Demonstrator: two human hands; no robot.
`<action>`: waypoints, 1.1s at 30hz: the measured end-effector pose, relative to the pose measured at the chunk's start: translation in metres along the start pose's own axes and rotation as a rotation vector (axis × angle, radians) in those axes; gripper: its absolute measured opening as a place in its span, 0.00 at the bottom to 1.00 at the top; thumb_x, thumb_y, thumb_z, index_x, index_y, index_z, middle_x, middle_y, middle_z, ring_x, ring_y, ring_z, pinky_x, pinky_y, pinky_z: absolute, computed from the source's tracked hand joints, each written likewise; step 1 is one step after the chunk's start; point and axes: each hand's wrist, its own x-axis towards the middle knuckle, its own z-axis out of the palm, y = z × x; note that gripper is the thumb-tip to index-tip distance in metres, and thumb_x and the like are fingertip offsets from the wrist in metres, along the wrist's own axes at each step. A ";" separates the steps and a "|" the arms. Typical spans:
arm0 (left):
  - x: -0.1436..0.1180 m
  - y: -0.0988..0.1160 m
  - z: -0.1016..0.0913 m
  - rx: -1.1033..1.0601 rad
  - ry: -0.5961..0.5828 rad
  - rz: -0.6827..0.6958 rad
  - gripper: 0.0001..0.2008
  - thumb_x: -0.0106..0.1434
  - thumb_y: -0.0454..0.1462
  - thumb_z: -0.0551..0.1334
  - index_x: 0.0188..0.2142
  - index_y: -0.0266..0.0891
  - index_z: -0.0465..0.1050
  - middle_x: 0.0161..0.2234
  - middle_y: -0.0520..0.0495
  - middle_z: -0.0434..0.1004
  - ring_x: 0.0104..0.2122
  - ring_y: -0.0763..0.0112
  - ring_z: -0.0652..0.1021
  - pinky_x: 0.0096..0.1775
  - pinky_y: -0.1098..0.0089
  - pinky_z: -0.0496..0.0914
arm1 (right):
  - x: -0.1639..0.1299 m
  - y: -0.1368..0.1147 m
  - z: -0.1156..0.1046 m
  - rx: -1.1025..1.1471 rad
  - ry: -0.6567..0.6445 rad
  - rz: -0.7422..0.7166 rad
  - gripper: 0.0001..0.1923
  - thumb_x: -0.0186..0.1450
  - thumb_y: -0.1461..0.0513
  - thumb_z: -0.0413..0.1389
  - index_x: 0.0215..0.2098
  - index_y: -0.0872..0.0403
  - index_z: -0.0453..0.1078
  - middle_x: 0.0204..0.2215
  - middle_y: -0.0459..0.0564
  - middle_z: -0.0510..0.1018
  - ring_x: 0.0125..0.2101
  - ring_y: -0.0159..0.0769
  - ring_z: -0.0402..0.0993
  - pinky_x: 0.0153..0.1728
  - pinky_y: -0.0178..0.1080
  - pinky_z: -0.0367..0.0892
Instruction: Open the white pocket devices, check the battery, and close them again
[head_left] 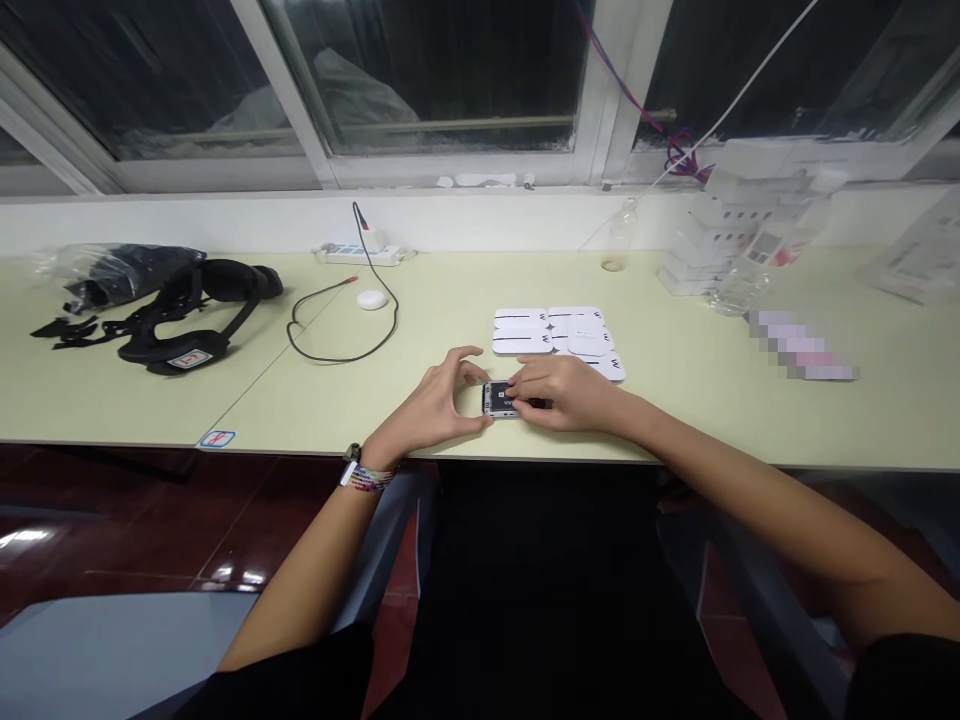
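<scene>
A small dark device [499,399] with a white edge lies near the front edge of the pale yellow-green table [675,400]. My left hand [442,405] grips its left side between thumb and fingers. My right hand [566,392] pinches its right part from above, fingertips on top. Just behind them lie several flat white rounded cases [521,331] in rows, some with a dark stripe, and one white pad [589,342] rests on top of them.
At the far left lies a black strapped headset [196,310] beside a plastic bag [112,272]. A power strip [360,254], a black cable [341,325] and a white puck [372,299] lie at the back. Stacked white boxes [731,235] and a bottle [619,238] stand at the right.
</scene>
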 end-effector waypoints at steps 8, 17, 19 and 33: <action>-0.002 0.007 -0.005 0.058 -0.035 0.031 0.39 0.66 0.40 0.72 0.73 0.55 0.61 0.59 0.45 0.79 0.62 0.49 0.75 0.67 0.47 0.66 | -0.024 0.039 -0.034 -0.350 0.249 0.590 0.17 0.74 0.58 0.52 0.28 0.51 0.72 0.30 0.54 0.78 0.34 0.45 0.72 0.33 0.45 0.63; -0.002 0.011 -0.007 0.078 -0.045 0.008 0.31 0.66 0.42 0.72 0.68 0.55 0.70 0.59 0.48 0.79 0.64 0.47 0.72 0.66 0.47 0.68 | -0.019 0.065 -0.043 -0.392 -0.047 1.049 0.38 0.73 0.36 0.51 0.64 0.55 0.75 0.50 0.66 0.82 0.47 0.61 0.79 0.46 0.55 0.71; -0.002 0.010 -0.007 0.076 -0.043 0.006 0.32 0.66 0.42 0.72 0.68 0.55 0.70 0.59 0.48 0.79 0.64 0.47 0.72 0.66 0.47 0.68 | -0.016 0.066 -0.043 -0.377 -0.067 1.059 0.38 0.72 0.38 0.53 0.65 0.56 0.74 0.50 0.67 0.83 0.47 0.63 0.80 0.46 0.56 0.72; 0.000 -0.001 -0.002 0.014 -0.021 -0.004 0.49 0.64 0.41 0.74 0.77 0.53 0.50 0.61 0.43 0.79 0.64 0.50 0.76 0.70 0.47 0.63 | -0.028 0.030 -0.013 -0.272 0.217 0.328 0.22 0.78 0.62 0.45 0.60 0.54 0.77 0.49 0.60 0.88 0.43 0.51 0.83 0.42 0.50 0.76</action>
